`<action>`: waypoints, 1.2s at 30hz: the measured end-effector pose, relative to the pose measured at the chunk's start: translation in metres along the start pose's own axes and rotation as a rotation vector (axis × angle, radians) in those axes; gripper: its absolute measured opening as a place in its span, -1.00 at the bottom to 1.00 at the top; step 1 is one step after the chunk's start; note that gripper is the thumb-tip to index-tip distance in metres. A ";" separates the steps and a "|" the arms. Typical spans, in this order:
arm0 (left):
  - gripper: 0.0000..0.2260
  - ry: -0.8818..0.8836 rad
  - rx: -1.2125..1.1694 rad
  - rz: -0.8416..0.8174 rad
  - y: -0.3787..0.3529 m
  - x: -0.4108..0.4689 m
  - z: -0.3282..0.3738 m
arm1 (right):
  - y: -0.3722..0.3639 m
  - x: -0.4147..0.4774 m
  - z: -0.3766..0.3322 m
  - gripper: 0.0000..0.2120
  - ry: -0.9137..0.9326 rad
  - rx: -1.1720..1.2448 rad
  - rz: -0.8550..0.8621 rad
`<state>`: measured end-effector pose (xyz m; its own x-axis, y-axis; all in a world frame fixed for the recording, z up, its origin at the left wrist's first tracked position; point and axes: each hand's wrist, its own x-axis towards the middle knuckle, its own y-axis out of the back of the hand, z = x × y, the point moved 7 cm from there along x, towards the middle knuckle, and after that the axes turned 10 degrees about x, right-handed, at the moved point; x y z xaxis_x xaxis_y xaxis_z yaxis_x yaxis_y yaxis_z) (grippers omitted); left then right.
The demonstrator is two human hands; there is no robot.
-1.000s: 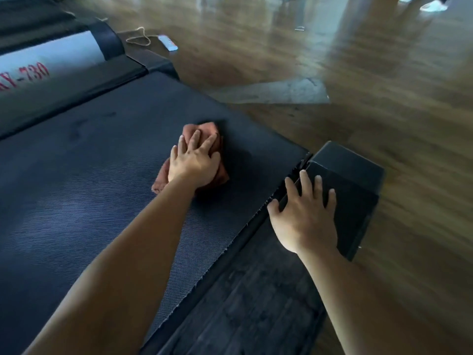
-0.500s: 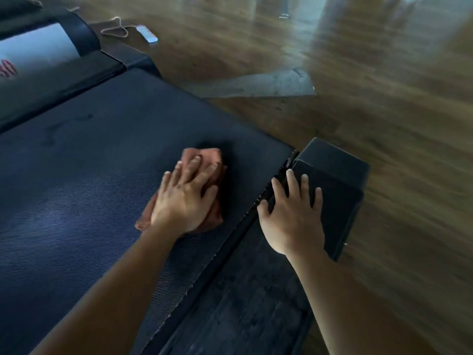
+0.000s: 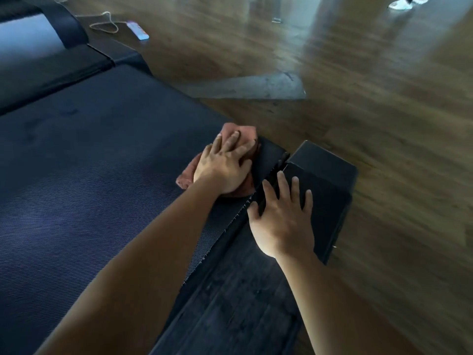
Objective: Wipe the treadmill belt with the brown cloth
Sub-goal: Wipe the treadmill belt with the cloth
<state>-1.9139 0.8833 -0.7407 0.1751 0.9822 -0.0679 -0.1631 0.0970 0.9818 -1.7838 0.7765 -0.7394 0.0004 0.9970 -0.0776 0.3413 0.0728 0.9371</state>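
Mid-wipe, and the brown cloth (image 3: 244, 139) sits bunched at the far right corner of the treadmill belt (image 3: 102, 175), right up near the belt's end and close to its frayed side edge. Left hand (image 3: 225, 165) lies flat on top of it, fingers spread, palm pressing down. It's not a pinch or a fist, more an open-palm press that pins the cloth to the belt. Cloth pokes out beyond the fingertips and again behind the wrist on the left.

Right hand (image 3: 281, 213) is open too, fingers splayed, planted where the dark side rail (image 3: 230, 290) meets the black end cap (image 3: 325, 180). It holds nothing and looks like a brace for body weight, judging by the straight arm.

Step in hand: wiping strokes along the belt's right margin. This corner looks about reached; the big stretch of belt to the left shows faint dull patches farther up, tho the frame's blurry there, so can't say if that's dirt or just light.

Next move prob calls for dragging the cloth back toward the body or sweeping it left across the belt, keeping palm pressure even so the wad doesn't roll up under the hand. Watch the frayed belt edge, as the cloth could snag on those loose threads if it rides over the side. Wood floor (image 3: 384, 124) beyond carries a grey sheet (image 3: 256, 87) and a small white device w/ cord (image 3: 138, 30), both well apart from the work.
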 end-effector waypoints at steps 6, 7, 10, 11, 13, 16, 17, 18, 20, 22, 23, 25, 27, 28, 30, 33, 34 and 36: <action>-0.52 0.128 -0.011 0.068 -0.006 -0.093 -0.025 | 0.001 -0.001 0.001 -0.41 -0.011 0.017 -0.034; -0.51 0.178 -0.002 0.079 -0.006 -0.103 -0.038 | 0.001 -0.001 0.001 -0.41 -0.014 0.017 -0.039; -0.51 0.326 -0.008 0.114 -0.001 -0.108 -0.075 | 0.000 0.000 0.001 -0.41 -0.016 0.014 -0.045; -0.52 0.369 -0.011 0.121 0.001 -0.102 -0.084 | 0.000 0.000 0.001 -0.41 -0.015 0.013 -0.047; -0.52 0.453 -0.006 0.122 0.007 -0.078 -0.094 | 0.000 0.000 0.001 -0.41 -0.010 0.014 -0.042; -0.51 0.500 0.004 0.088 0.012 -0.032 -0.093 | 0.001 0.000 0.001 -0.41 -0.002 0.016 -0.027; -0.51 0.477 0.007 0.073 0.013 -0.017 -0.087 | 0.001 0.000 0.001 -0.41 -0.001 0.017 -0.026; -0.51 0.438 0.010 0.057 0.013 -0.005 -0.078 | 0.001 0.001 0.002 -0.41 -0.001 0.018 -0.025; -0.51 0.330 0.021 0.022 0.011 0.010 -0.057 | 0.001 0.001 0.001 -0.41 -0.003 0.019 -0.026; -0.52 0.218 0.026 0.006 0.008 0.008 -0.037 | 0.001 0.001 0.001 -0.41 -0.004 0.015 -0.025; -0.52 0.168 0.022 0.010 0.006 -0.001 -0.030 | 0.002 0.000 0.001 -0.41 -0.005 0.012 -0.025; -0.52 0.084 0.011 0.038 0.000 -0.029 -0.020 | 0.002 0.000 0.001 -0.42 -0.008 0.010 -0.027; -0.52 0.040 0.008 0.061 -0.005 -0.067 -0.016 | 0.002 0.000 0.001 -0.42 -0.014 0.019 -0.033; -0.52 0.038 0.011 0.063 -0.007 -0.085 -0.018 | 0.001 -0.001 0.001 -0.42 -0.017 0.023 -0.033; -0.51 0.083 0.024 0.058 -0.009 -0.114 -0.033 | 0.001 -0.001 0.001 -0.42 -0.016 0.025 -0.027; -0.51 0.216 0.027 0.087 -0.006 -0.120 -0.066 | 0.000 0.000 0.001 -0.42 -0.016 0.021 -0.024; -0.50 0.261 0.024 0.103 -0.004 -0.113 -0.075 | 0.000 0.000 0.002 -0.42 -0.017 0.023 -0.024; -0.51 0.349 0.015 0.122 0.000 -0.092 -0.089 | 0.000 0.000 0.002 -0.42 -0.021 0.029 -0.023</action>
<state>-2.0161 0.8074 -0.7497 -0.1869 0.9824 -0.0041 -0.1472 -0.0238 0.9888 -1.7822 0.7763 -0.7396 0.0116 0.9943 -0.1063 0.3682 0.0946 0.9249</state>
